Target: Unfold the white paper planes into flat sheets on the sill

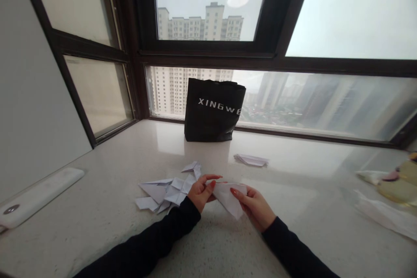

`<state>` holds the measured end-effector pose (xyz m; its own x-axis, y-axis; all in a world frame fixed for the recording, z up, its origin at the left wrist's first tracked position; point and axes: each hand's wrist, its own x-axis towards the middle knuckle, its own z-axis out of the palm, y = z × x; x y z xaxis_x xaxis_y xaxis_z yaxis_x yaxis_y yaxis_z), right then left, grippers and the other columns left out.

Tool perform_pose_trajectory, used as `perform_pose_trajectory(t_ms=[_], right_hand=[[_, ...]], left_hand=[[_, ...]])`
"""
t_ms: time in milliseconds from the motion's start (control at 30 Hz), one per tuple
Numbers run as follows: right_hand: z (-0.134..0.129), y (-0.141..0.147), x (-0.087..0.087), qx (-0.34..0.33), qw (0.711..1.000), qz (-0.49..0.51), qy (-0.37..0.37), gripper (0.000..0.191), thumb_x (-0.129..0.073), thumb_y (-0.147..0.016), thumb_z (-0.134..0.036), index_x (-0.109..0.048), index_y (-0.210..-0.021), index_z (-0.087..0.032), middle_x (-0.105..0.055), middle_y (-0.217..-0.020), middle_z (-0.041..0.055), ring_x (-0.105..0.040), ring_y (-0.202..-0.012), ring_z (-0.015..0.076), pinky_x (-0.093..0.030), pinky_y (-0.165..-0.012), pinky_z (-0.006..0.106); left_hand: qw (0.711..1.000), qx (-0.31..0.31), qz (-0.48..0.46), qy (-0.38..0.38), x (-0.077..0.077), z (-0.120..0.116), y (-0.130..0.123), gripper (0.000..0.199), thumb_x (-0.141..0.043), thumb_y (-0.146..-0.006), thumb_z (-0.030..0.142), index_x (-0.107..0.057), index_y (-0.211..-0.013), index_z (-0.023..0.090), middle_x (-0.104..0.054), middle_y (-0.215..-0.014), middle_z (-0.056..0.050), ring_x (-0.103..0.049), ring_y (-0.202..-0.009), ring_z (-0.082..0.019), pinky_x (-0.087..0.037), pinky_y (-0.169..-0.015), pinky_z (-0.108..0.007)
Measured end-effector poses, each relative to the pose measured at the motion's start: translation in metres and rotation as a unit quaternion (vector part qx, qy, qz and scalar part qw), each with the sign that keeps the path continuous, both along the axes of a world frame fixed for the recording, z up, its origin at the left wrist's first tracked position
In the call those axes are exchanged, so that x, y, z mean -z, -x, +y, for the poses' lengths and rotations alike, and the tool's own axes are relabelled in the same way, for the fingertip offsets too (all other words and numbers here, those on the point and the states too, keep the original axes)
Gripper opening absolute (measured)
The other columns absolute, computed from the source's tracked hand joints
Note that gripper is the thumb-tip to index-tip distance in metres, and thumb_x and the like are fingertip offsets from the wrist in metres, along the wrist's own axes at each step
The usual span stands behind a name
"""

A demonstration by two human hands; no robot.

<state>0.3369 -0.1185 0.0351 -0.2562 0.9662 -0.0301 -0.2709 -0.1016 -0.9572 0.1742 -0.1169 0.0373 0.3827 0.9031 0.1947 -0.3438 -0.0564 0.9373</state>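
Note:
A white piece of folded paper [227, 197] is held up between my two hands, just above the pale counter, with one corner pointing down. My left hand [204, 190] pinches its left end between thumb and fingers. On the right side, my right hand [256, 204] grips the paper with the thumb on the front and the fingers behind, partly hidden. Close to the left hand lies a loose pile of folded white paper pieces [163, 193]. Beyond the hands, a flat folded paper stack [251, 160] rests by itself.
A black bag [211, 115] with white lettering stands upright by the window. At the left lies a long white device [42, 195]. Near the right edge are a yellowish object [399, 182] and crumpled white plastic or tissue [387, 217]. Window frames border the pale counter [107, 226].

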Motion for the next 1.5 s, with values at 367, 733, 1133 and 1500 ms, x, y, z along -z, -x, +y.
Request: perform_pose_trajectory(t_ms=[367, 733, 1133, 1500], right_hand=[[0.011, -0.013, 0.011, 0.058, 0.997, -0.009, 0.041, 0.025, -0.069, -0.056, -0.033, -0.062, -0.069, -0.012, -0.063, -0.059, 0.0024, -0.053, -0.047, 0.0115, -0.038, -0.042, 0.02], [0.012, -0.011, 0.017, 0.047, 0.996, -0.069, -0.012, 0.027, -0.065, -0.06, -0.036, -0.061, -0.071, -0.013, -0.062, -0.06, 0.0022, -0.053, -0.049, 0.0126, -0.037, -0.046, 0.022], [0.01, -0.006, 0.01, 0.039, 0.989, -0.122, -0.073, 0.027, -0.063, -0.06, -0.039, -0.059, -0.068, -0.014, -0.059, -0.058, 0.0001, -0.05, -0.049, 0.0119, -0.036, -0.047, 0.023], [-0.019, 0.0, -0.022, -0.064, 0.947, -0.235, -0.208, 0.017, -0.062, -0.063, -0.033, -0.059, -0.066, -0.016, -0.058, -0.059, -0.0006, -0.051, -0.053, 0.0122, -0.039, -0.051, 0.023]], left_hand=[[0.669, -0.089, 0.709, -0.206, -0.072, 0.027, 0.111, 0.054, -0.041, -0.065, -0.001, -0.039, -0.115, 0.02, -0.035, -0.127, -0.005, -0.029, -0.116, -0.016, -0.02, -0.096, -0.033], [0.611, -0.106, 0.779, -0.098, -0.019, 0.019, 0.156, 0.048, -0.053, -0.053, 0.0, -0.052, -0.096, 0.022, -0.05, -0.11, -0.007, -0.052, -0.093, -0.025, -0.04, -0.074, -0.036], [0.758, -0.274, 0.578, -0.128, -0.059, 0.026, 0.145, 0.034, -0.018, -0.082, 0.024, -0.035, -0.107, 0.01, -0.054, -0.091, -0.013, -0.054, -0.083, -0.021, -0.04, -0.072, -0.034], [0.959, 0.031, 0.281, -0.021, -0.011, 0.017, 0.017, 0.043, -0.054, -0.057, 0.055, -0.055, -0.068, 0.014, -0.058, -0.055, 0.0, -0.052, -0.044, -0.011, -0.037, -0.039, -0.018]])
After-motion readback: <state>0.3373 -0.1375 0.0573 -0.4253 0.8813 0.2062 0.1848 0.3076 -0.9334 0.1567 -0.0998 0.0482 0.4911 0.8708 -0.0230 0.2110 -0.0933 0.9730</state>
